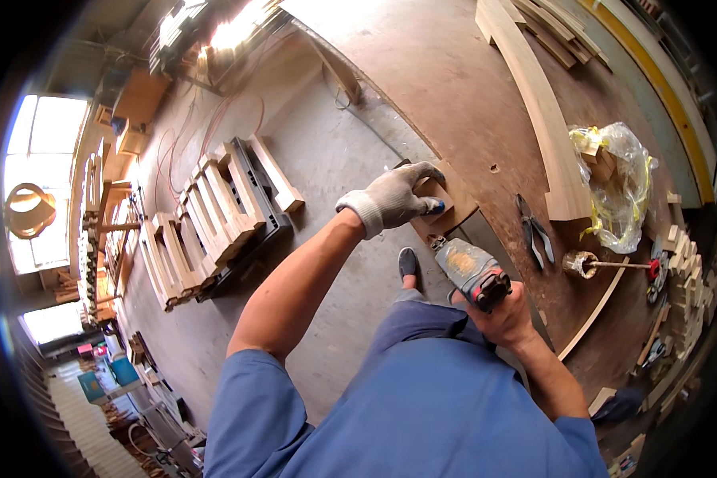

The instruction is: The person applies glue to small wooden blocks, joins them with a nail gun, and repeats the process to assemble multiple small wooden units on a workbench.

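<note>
My left hand (390,197), in a whitish work glove with a dark blue mark at a fingertip, curls round a small wooden block (458,191) at the edge of the workbench. Its fingers and thumb press on the wood, partly covering it. In my bare right hand (502,315) is a grey hand-held power tool (466,267), worn yellowish on top, with a red and black rear end. The tool's nose points toward the block, close below it; whether they touch I cannot tell. Pliers (534,231) with dark handles lie on the bench to the right.
The brown workbench (438,80) carries a long curved board (538,119), a crumpled clear plastic bag (621,187) with wood pieces, a thin strip (593,311) and a red-handled tool (653,268). Slatted wooden frames (207,215) stand on a dark pallet to the left. Hoses cross the floor.
</note>
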`<action>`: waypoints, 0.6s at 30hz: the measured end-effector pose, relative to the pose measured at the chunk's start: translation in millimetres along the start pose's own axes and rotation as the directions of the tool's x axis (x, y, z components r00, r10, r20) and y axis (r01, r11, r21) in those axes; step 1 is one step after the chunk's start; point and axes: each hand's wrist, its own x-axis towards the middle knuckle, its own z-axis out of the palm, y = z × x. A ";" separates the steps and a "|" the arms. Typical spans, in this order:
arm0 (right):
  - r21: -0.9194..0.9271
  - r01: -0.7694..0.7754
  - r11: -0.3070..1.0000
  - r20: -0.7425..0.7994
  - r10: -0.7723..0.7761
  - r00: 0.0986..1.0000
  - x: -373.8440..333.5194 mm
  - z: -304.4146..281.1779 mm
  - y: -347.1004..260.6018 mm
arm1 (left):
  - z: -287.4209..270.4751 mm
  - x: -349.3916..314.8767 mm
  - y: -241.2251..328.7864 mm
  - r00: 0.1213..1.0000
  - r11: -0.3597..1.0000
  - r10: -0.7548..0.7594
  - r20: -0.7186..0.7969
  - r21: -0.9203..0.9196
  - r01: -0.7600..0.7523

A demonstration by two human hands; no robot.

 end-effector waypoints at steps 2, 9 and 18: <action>0.080 -0.033 0.996 0.069 0.028 0.997 0.0 4.1 -2.8 | -1.0 -1.3 1.6 1.000 0.999 -0.020 0.003 0.026 0.020; 0.015 -0.011 1.000 0.050 0.010 0.999 9.2 15.2 -7.9 | 3.0 0.5 -3.5 1.000 0.999 0.007 -0.022 0.044 -0.006; 0.033 -0.016 0.999 0.039 0.015 0.999 11.3 16.8 -28.1 | 3.7 -1.5 -2.8 0.999 0.998 -0.002 -0.032 0.057 0.004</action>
